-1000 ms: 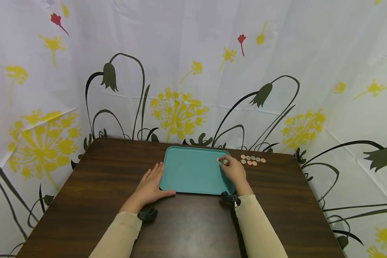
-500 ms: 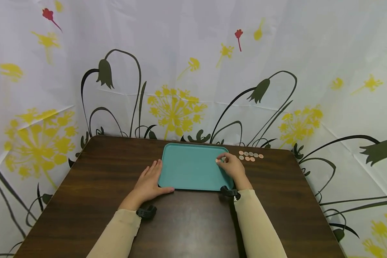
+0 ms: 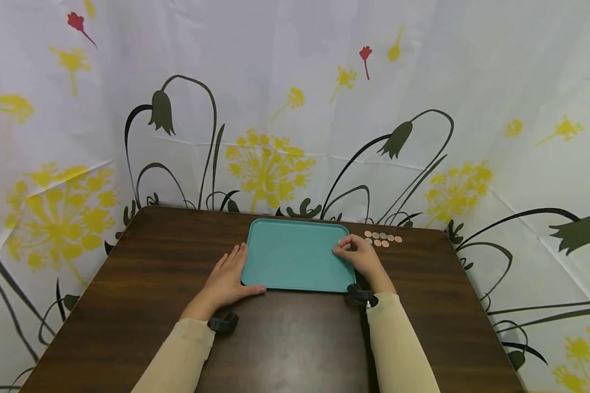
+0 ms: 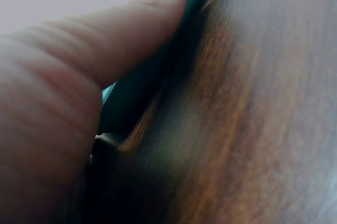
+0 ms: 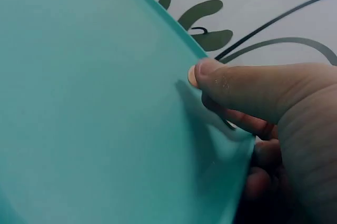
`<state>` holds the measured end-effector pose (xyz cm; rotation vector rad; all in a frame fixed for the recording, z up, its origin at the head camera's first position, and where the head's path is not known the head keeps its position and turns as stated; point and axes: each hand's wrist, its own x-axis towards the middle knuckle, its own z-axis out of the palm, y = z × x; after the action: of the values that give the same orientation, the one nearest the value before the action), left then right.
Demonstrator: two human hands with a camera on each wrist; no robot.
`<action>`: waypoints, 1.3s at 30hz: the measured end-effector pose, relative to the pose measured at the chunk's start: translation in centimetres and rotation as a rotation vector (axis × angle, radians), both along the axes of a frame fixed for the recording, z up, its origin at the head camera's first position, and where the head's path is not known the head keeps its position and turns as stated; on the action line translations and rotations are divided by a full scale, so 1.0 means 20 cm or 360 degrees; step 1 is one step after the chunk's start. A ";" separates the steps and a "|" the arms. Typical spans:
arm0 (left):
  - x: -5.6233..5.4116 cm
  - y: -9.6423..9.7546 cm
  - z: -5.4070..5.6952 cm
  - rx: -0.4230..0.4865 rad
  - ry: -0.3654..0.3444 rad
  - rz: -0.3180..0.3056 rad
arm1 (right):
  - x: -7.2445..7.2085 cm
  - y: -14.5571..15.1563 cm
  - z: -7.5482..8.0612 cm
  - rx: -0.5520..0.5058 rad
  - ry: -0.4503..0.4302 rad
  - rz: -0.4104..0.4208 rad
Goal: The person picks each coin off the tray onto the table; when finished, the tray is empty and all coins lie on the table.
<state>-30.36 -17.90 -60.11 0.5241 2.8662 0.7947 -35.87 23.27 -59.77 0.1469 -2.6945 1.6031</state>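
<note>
A shallow teal tray (image 3: 295, 256) lies on the table between my hands. Fingers fairly straight, my left hand (image 3: 227, 279) rests at its left side; the thumb (image 4: 142, 29) lies along the front rim in the left wrist view. Over the tray's right part, my right hand (image 3: 366, 261) pinches a copper-coloured coin (image 5: 192, 76), whose edge pokes out past the thumb tip in the right wrist view. A thin pale edge (image 5: 230, 125) shows lower down by the curled fingers. On the tabletop just right of the tray lie several coins (image 3: 383, 236), copper and silver, in two rows.
The dark wood-grain table (image 3: 295, 344) has rounded back corners. Behind it hangs a white curtain (image 3: 265, 65) printed with yellow, red and dark green flowers. A black camera band (image 3: 223, 323) sits on each wrist.
My right hand first shifts slightly left over the tray, then back right towards its right edge, and the coin at its fingertips drops from the head view. The left hand stays on the tray.
</note>
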 end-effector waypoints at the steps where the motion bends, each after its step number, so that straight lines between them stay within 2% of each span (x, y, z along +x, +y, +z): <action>1: 0.00 0.00 0.00 -0.0005 -0.0004 -0.0004 | 0.01 0.01 0.00 -0.0046 -0.0013 -0.0008; 9: -0.01 -0.01 0.03 0.0013 0.0057 -0.0010 | 0.03 0.02 -0.01 -0.0276 0.0089 0.0012; 13: -0.01 0.00 0.02 0.0018 0.0029 -0.0008 | 0.07 0.05 -0.01 -0.0243 0.0077 -0.0015; 17: -0.01 0.03 0.02 0.0026 0.0024 -0.0019 | 0.12 0.16 -0.01 -0.0253 0.0055 -0.0050; 20: -0.01 0.04 0.03 0.0032 0.0049 -0.0035 | 0.12 0.27 -0.01 -0.0276 0.0092 -0.0237; 23: -0.01 0.03 0.02 0.0012 0.0052 -0.0044 | 0.13 0.39 -0.01 -0.0310 0.0146 -0.0546; 25: 0.00 0.03 0.03 -0.0003 0.0042 -0.0042 | 0.12 0.45 -0.02 -0.0406 0.0182 -0.0756; 28: 0.00 0.02 0.03 0.0007 0.0053 -0.0033 | 0.10 0.52 -0.02 -0.0571 0.0208 -0.0928; 31: -0.01 0.02 0.04 0.0030 0.0077 -0.0031 | 0.08 0.54 -0.01 -0.0623 0.0169 -0.0979; 39: 0.00 0.00 0.01 0.0011 0.0041 -0.0008 | 0.03 0.53 -0.02 -0.0374 -0.0058 -0.1047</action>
<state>-30.29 -17.92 -60.00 0.5466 2.8853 0.8034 -35.17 33.84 -60.09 -0.6926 -2.1840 1.6584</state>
